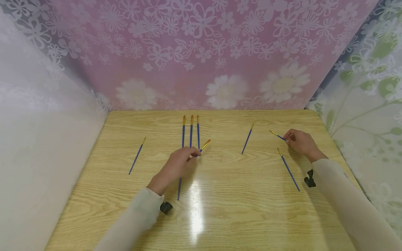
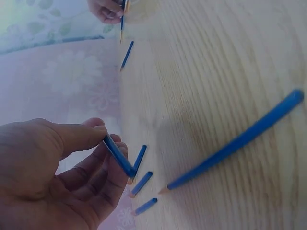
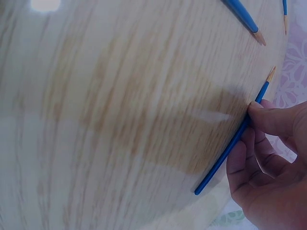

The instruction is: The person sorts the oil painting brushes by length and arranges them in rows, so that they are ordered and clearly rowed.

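My left hand (image 1: 179,162) pinches a blue paintbrush (image 1: 205,144) between thumb and fingers, its bristle end pointing up and right in the head view. Three more paintbrushes (image 1: 191,134) lie side by side just beyond that hand, bristles away from me. Another brush's blue handle (image 1: 179,190) emerges below the hand; in the left wrist view this brush (image 2: 235,146) lies on the table. On the right, my right hand (image 1: 301,142) holds a paintbrush (image 3: 220,160) by its blue handle, low over the tabletop, its bristles pointing left in the head view.
Single paintbrushes lie apart on the wood-grain table (image 1: 232,209): one at the left (image 1: 136,158), one right of centre (image 1: 247,141), and one below the right hand (image 1: 288,169). A pink flowered sheet (image 1: 176,83) stands along the table's far edge, with pale sheets at both sides.
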Available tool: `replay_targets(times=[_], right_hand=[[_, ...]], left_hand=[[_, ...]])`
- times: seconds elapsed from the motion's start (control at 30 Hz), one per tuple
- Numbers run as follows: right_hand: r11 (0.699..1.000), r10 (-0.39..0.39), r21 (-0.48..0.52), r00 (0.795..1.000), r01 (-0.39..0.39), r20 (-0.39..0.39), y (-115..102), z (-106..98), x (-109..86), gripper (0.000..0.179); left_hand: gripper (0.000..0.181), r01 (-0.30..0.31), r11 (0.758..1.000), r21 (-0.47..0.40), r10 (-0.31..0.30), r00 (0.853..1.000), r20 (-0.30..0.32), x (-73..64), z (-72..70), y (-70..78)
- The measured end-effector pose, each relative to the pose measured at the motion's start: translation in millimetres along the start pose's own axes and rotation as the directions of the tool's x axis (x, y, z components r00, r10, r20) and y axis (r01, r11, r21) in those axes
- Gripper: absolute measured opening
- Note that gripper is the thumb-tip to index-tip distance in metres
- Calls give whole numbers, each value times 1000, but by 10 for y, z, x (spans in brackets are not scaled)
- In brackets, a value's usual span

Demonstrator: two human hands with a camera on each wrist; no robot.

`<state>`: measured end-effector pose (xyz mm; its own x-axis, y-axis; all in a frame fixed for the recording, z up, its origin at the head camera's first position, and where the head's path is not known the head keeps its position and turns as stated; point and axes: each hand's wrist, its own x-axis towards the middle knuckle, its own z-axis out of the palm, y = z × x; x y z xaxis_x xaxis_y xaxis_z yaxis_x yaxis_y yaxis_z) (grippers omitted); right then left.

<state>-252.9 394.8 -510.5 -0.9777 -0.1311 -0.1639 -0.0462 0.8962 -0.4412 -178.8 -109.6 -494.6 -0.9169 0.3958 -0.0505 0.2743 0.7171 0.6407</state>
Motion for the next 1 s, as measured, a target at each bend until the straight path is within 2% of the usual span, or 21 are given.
replay_targets(times=[0.2, 0.43, 0.6, 0.73, 1.0], right_hand=[[1000, 0, -1, 1000, 0, -3, 6, 4, -8, 20], [1000, 0, 6, 1000, 0, -6, 8, 11, -4, 21], [1000, 3, 6, 1000, -3, -5, 5, 17, 2, 20], [1000, 4, 8, 1000, -4, -5, 2, 25, -3, 20], [1000, 7, 15, 1000, -7, -15, -10, 22, -12, 20]], left_hand=[[33, 50, 999, -11, -50, 999, -20, 64, -90, -101], [39, 76, 997, 1, -76, 991, -109, 179, -206, -242], [41, 120, 993, -8, -120, 979, -166, 312, -243, -354], [43, 147, 989, 21, -140, 971, -195, 438, -240, -472], [45, 196, 977, 86, -173, 959, -226, 656, -249, -605]])
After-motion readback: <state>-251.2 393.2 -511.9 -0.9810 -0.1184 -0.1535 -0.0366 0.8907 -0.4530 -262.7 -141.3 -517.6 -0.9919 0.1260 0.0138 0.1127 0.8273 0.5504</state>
